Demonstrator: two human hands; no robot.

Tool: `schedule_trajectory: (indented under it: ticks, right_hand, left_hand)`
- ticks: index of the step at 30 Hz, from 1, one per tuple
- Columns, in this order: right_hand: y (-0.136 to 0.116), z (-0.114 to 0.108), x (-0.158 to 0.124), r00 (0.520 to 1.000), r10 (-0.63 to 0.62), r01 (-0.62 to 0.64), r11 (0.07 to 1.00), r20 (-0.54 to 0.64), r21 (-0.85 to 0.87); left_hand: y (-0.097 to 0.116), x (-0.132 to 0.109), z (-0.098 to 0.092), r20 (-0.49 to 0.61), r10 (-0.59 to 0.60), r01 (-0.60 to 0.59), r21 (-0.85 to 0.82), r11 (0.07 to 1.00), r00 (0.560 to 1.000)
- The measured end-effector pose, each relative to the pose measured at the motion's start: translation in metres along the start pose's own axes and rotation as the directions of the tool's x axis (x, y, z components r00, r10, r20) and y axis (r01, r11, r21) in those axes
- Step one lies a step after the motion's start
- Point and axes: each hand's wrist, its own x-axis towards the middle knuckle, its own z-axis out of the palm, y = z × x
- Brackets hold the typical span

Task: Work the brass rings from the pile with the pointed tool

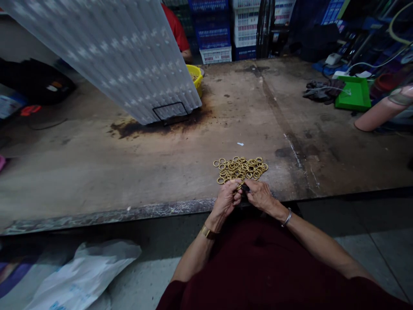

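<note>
A pile of brass-coloured rings lies near the front edge of the table. Just in front of it, my left hand is closed, pinching a brass ring between thumb and fingers. Close beside it on the right, my right hand is closed around a small dark object. Its tip meets the ring, but fingers cover most of it, so I cannot tell its exact kind. Both hands are at the table edge, almost touching each other.
A tall ribbed translucent panel leans over the wooden table, beside a black wire stand. Behind it are a yellow basket and a person's red sleeve. At right stand a green tray and a pink cylinder.
</note>
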Motion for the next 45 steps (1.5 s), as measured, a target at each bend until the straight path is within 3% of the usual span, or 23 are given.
schedule_trajectory:
  ticks: [11, 16, 19, 23, 27, 31, 41, 45]
  right_hand:
    - [-0.008, -0.006, 0.001, 0.99, 0.132, -0.127, 0.988, 0.058, -0.088]
    - [0.011, -0.007, 0.007, 0.977, 0.214, -0.215, 0.973, -0.019, -0.081]
    - [0.026, -0.015, 0.015, 0.962, 0.24, -0.248, 0.968, -0.13, -0.048]
    - [0.037, -0.024, 0.027, 0.954, 0.181, -0.192, 0.981, -0.239, -0.023]
    - [0.035, -0.021, 0.033, 0.972, 0.114, -0.127, 0.991, -0.203, -0.051]
    - [0.027, -0.017, 0.034, 0.979, 0.137, -0.15, 0.985, -0.149, -0.08]
    - [0.034, -0.013, 0.038, 0.969, 0.13, -0.137, 0.99, -0.209, -0.022]
    - [0.035, -0.011, 0.035, 0.949, 0.085, -0.068, 0.995, -0.303, 0.066]
  left_hand:
    - [0.0, -0.001, 0.001, -0.04, 0.034, -0.034, 0.02, 0.999, 0.999]
    - [0.009, -0.019, 0.006, 0.03, 0.041, -0.042, 0.021, 0.999, 0.999]
    - [0.015, -0.024, 0.005, 0.069, 0.048, -0.048, -0.005, 0.999, 0.996]
    - [0.015, -0.016, -0.006, 0.056, 0.051, -0.045, -0.108, 0.993, 0.997]
    - [0.013, -0.012, -0.015, 0.036, 0.013, -0.005, -0.226, 0.974, 0.999]
    - [0.014, -0.012, -0.016, -0.001, -0.035, 0.034, -0.281, 0.959, 0.999]
    - [0.006, -0.004, -0.017, 0.071, -0.011, 0.021, -0.151, 0.988, 0.997]
    - [0.004, 0.0, -0.007, 0.01, 0.043, -0.042, -0.051, 0.998, 0.999]
